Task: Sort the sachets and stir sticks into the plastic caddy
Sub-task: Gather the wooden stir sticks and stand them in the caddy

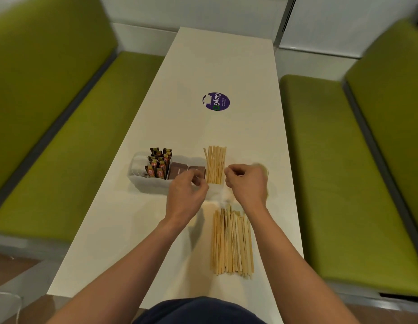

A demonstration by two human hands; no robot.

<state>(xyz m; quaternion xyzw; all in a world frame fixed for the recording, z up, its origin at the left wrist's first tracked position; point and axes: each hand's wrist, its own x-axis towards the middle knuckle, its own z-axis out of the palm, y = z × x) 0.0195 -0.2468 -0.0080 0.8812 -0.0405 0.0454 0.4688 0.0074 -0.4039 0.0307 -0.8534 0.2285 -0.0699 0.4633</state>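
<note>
A clear plastic caddy [142,183] lies across the white table. From left to right its compartments hold white sachets [139,164], orange-brown sachets [159,163], dark brown sachets [180,170] and upright wooden stir sticks [215,164]. A loose pile of stir sticks [231,242] lies flat on the table nearer to me. My left hand [187,197] is at the caddy's front wall with its fingers curled over the rim by the dark brown sachets. My right hand [246,183] is curled shut just right of the upright sticks, with nothing visible in it.
A round purple sticker [216,101] is stuck to the table [222,66] beyond the caddy. Green padded benches [74,136] [339,171] run along both sides of the table. The table's near edge is at my lap.
</note>
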